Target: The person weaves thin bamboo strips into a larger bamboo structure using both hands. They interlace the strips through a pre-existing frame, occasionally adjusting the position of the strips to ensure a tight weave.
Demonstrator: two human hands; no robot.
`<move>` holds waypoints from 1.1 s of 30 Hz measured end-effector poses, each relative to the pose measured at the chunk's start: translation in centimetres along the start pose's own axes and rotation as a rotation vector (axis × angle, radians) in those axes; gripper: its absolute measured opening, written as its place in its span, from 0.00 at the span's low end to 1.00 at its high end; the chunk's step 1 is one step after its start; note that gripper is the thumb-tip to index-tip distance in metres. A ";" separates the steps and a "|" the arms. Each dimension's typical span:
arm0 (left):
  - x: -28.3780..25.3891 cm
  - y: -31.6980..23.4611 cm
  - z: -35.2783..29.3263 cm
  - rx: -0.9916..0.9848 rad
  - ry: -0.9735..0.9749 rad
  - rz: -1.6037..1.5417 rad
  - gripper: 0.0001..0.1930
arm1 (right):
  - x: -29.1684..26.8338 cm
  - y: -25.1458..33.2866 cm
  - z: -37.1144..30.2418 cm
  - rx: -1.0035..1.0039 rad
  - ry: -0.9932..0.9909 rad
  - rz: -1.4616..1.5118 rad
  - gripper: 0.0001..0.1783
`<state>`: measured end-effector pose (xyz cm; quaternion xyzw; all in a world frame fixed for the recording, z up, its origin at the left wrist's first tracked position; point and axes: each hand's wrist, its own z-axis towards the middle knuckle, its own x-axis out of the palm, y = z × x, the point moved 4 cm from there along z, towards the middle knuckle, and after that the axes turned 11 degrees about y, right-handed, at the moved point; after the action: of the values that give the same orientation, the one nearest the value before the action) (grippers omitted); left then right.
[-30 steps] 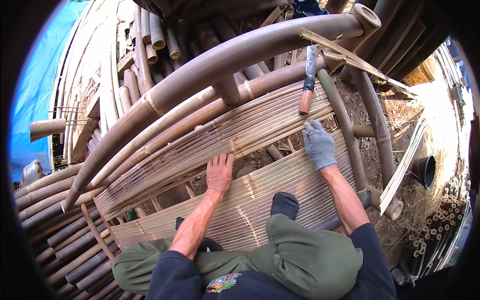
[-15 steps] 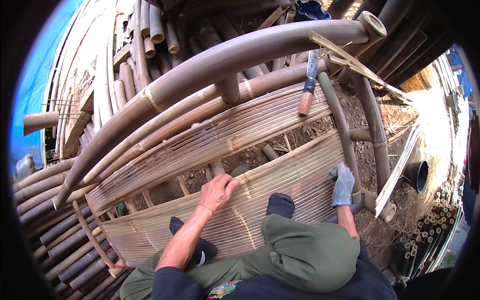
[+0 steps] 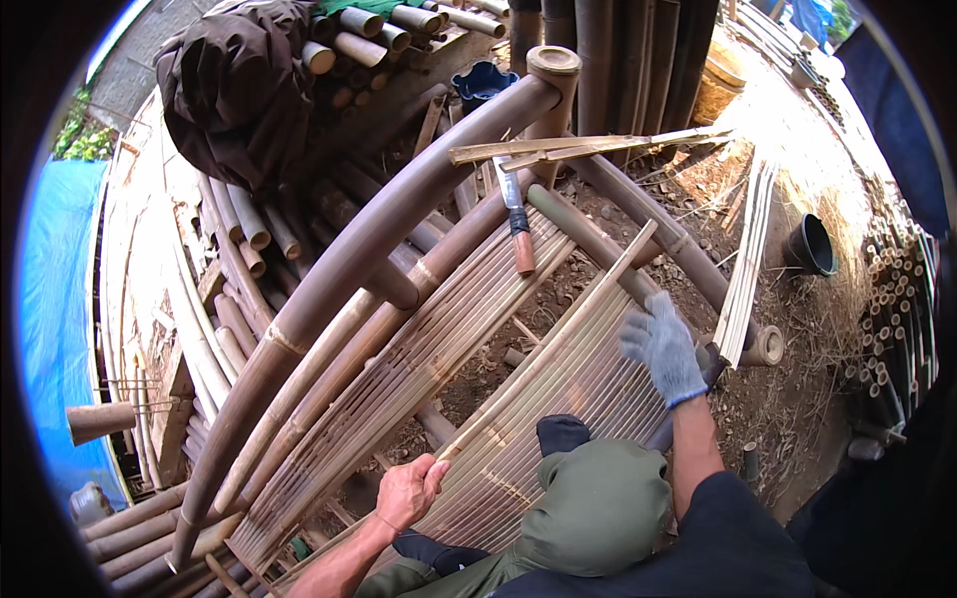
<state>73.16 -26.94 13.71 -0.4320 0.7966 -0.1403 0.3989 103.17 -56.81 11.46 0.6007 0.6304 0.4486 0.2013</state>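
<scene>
A light bamboo strip [image 3: 598, 287] is now seen slanting through the middle of the frame, its far end laid across the green end rail [image 3: 588, 234] and projected past it; half a second earlier, no such overhang is seen there. The strip's lower end is pinched between the thumb and fingers of the bare left hand [image 3: 407, 495], low and left of centre; whether more of it is hidden under that hand cannot be told. By this, the strip is judged to be loose along the edge of the near slats [image 3: 588, 389] rather than fixed flush with them.

The gloved right hand [image 3: 663, 349], right of centre, is now spread with its fingers apart, whereas it is curled in the previous view. Nothing is seen gripped by it; whether the slats beneath are touched cannot be told.

The gap between the near slats and the far slats [image 3: 399, 369] is left open. The knife [image 3: 521, 234] is left on the far slats, upper centre, beneath the thick curved pole [image 3: 439, 164]'s upper end, its wooden handle pointed downward.
</scene>
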 end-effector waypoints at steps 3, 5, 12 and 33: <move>1.3 1.3 -0.2 0.008 0.018 -0.092 0.20 | 6.2 2.7 5.6 -0.016 -0.007 0.473 0.30; 2.0 0.1 0.7 0.011 0.112 -0.021 0.17 | 5.2 3.9 8.1 -0.115 -0.087 0.573 0.26; 4.7 -2.7 2.8 0.200 -0.412 0.214 0.18 | 6.4 5.3 7.6 -0.227 -0.163 0.707 0.21; 3.7 1.6 8.1 0.013 0.053 -0.048 0.29 | 3.3 2.7 9.0 -0.067 0.165 0.553 0.29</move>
<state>77.22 -27.99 5.73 -0.4445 0.7953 -0.1667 0.3770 111.20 -51.16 9.88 0.7042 0.4418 0.5545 0.0392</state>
